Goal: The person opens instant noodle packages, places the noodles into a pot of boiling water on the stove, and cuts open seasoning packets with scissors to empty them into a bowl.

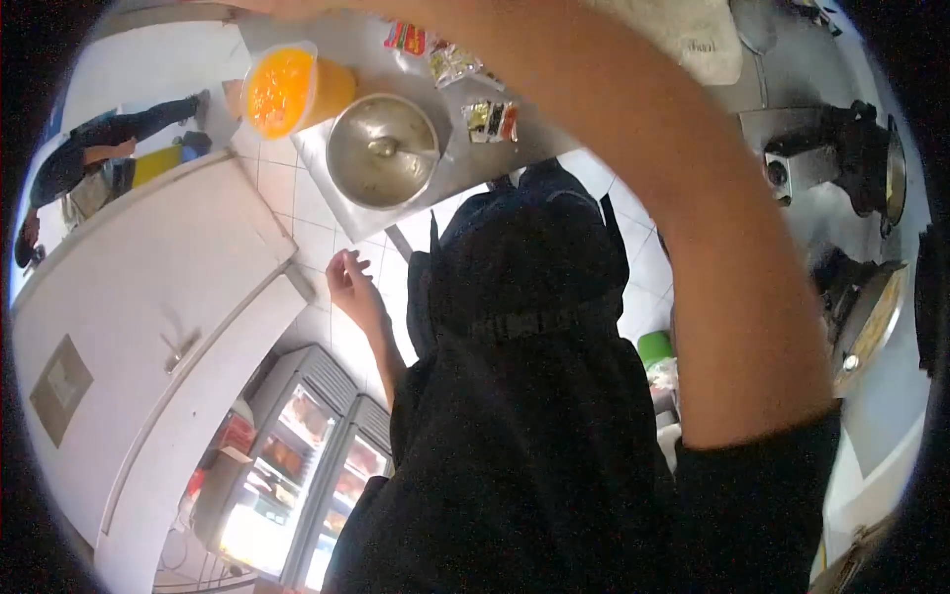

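Currently I see the metal bowl and orange-filled tub on the steel worktop, sachets nearby. My left hand hangs over tiled floor, fingers relaxed, released; my right hand, mostly cropped, I cannot judge. Lit fridges stand left.

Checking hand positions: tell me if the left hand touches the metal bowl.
No, a visible gap separates the left hand from the metal bowl.

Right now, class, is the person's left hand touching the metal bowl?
Apart: the head view shows floor tiles and the table's corner between the left hand and the metal bowl.
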